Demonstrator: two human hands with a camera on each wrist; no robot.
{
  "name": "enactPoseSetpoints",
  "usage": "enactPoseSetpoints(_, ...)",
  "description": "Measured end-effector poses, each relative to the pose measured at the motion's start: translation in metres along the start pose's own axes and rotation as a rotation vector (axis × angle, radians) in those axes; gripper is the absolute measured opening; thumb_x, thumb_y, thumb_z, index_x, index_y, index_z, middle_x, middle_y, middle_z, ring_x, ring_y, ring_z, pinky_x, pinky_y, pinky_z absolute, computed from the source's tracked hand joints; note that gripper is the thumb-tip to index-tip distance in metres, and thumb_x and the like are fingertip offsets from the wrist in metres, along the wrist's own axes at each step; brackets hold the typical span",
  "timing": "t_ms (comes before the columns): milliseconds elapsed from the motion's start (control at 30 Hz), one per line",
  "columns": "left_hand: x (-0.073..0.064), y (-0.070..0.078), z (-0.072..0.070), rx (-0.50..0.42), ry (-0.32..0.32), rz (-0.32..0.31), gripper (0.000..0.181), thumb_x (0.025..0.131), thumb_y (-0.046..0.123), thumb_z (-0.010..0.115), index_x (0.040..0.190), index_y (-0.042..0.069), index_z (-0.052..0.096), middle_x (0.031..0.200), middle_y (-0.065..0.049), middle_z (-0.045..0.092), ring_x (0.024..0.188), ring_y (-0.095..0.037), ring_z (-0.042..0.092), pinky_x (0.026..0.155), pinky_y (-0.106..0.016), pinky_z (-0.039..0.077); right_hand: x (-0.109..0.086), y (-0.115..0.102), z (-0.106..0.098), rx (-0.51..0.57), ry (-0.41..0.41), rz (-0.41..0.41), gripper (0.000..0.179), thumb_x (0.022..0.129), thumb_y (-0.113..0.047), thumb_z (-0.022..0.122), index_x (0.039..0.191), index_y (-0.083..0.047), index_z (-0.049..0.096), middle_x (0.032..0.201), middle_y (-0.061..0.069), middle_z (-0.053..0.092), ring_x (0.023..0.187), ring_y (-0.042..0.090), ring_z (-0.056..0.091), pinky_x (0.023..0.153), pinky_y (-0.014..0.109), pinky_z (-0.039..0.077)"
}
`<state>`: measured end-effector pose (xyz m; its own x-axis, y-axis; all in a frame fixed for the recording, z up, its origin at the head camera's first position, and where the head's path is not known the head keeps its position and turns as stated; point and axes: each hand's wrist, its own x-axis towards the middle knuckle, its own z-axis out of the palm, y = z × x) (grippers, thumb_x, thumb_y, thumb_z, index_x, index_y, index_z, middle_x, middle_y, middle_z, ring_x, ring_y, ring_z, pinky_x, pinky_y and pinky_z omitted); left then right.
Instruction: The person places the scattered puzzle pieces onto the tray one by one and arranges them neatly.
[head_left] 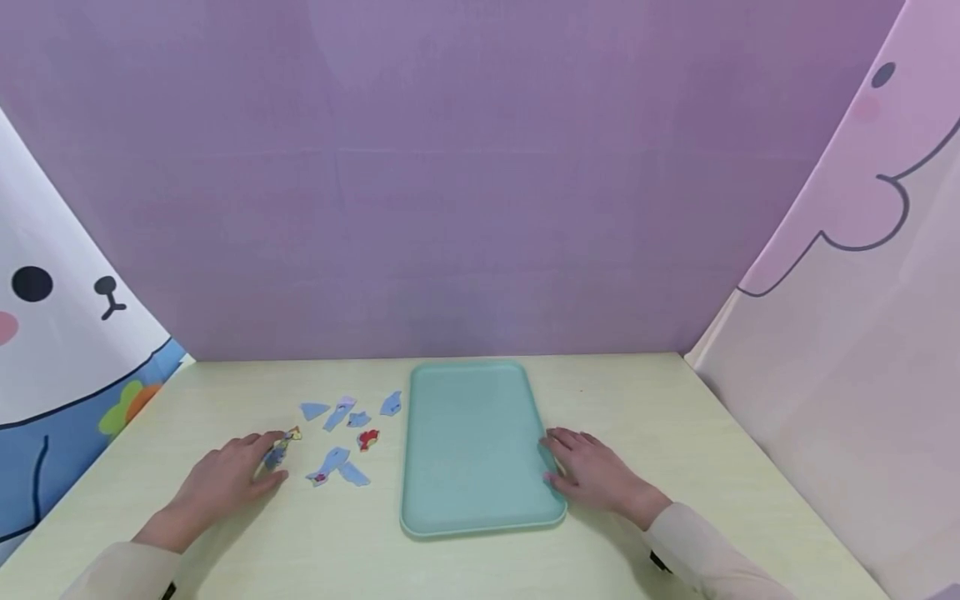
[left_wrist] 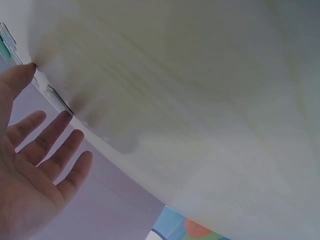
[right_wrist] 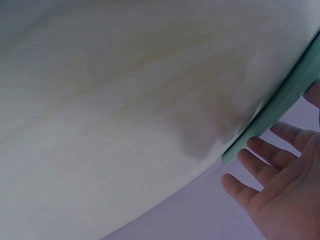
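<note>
Head view shows printed puzzle pieces [head_left: 339,414] loose beside the green tray [head_left: 480,454], apparently none assembled. Left hand [head_left: 223,477] spread, touching pieces; right hand [head_left: 596,472] spread against tray edge.

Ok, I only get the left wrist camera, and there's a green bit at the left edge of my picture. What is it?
Observer: From the head view, it looks like part of a green tray with rounded corners.
Operator: Ooh! Is anybody touching it?
Observer: Yes, the right grip has its fingers at the tray's right edge.
Operator: Cool. And is there anything red over there?
Observer: One mostly red piece lies on the table, left of the tray.
</note>
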<state>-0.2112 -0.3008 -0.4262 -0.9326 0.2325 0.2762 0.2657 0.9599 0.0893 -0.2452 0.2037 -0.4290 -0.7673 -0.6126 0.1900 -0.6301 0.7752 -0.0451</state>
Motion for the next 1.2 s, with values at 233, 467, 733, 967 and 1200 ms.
enactPoseSetpoints(233, 0.003, -0.001, 0.0, -0.006, 0.016, 0.004, 0.049, 0.071, 0.026, 0.075, 0.114, 0.007, 0.059, 0.093, -0.013, 0.066, 0.074, -0.028, 0.062, 0.055, -0.041, 0.049, 0.0, 0.001, 0.002, -0.001, -0.001, -0.003, 0.05, 0.088, -0.034, 0.056, 0.128, -0.004, 0.049, 0.131, 0.016, 0.049, 0.121, 0.032, 0.047, 0.097, 0.049, 0.039)
enactPoseSetpoints(467, 0.004, -0.001, 0.0, 0.001, 0.026, 0.019, 0.045, 0.071, 0.023, 0.075, 0.11, 0.006, 0.061, 0.087, -0.008, 0.066, 0.071, -0.022, 0.061, 0.054, -0.037, 0.047, 0.0, 0.001, 0.004, 0.008, -0.002, 0.001, 0.049, 0.088, -0.033, 0.056, 0.127, -0.004, 0.05, 0.131, 0.015, 0.049, 0.12, 0.031, 0.048, 0.097, 0.049, 0.039)
enactPoseSetpoints(733, 0.006, -0.001, 0.0, -0.006, 0.013, 0.026, 0.047, 0.07, 0.022, 0.076, 0.111, 0.006, 0.06, 0.084, -0.005, 0.066, 0.07, -0.019, 0.06, 0.056, -0.038, 0.048, -0.001, 0.001, 0.004, 0.007, -0.006, 0.003, 0.048, 0.088, -0.033, 0.056, 0.126, -0.004, 0.051, 0.13, 0.015, 0.05, 0.119, 0.031, 0.049, 0.095, 0.05, 0.04)
enactPoseSetpoints(967, 0.01, -0.007, -0.002, -0.001, -0.012, 0.05, 0.058, 0.069, 0.026, 0.077, 0.118, 0.005, 0.056, 0.103, -0.018, 0.063, 0.086, -0.035, 0.061, 0.065, -0.051, 0.049, 0.0, 0.0, 0.003, 0.017, -0.012, 0.003, 0.048, 0.088, -0.033, 0.056, 0.126, -0.004, 0.05, 0.13, 0.015, 0.05, 0.119, 0.032, 0.049, 0.095, 0.05, 0.039)
enactPoseSetpoints(1200, 0.014, -0.013, -0.005, -0.033, -0.031, 0.112, 0.062, 0.068, 0.027, 0.078, 0.121, 0.004, 0.054, 0.111, -0.019, 0.06, 0.094, -0.039, 0.059, 0.071, -0.054, 0.047, 0.0, 0.001, 0.003, 0.022, -0.035, 0.012, 0.049, 0.088, -0.034, 0.055, 0.127, -0.005, 0.05, 0.13, 0.015, 0.05, 0.119, 0.032, 0.049, 0.095, 0.05, 0.039)
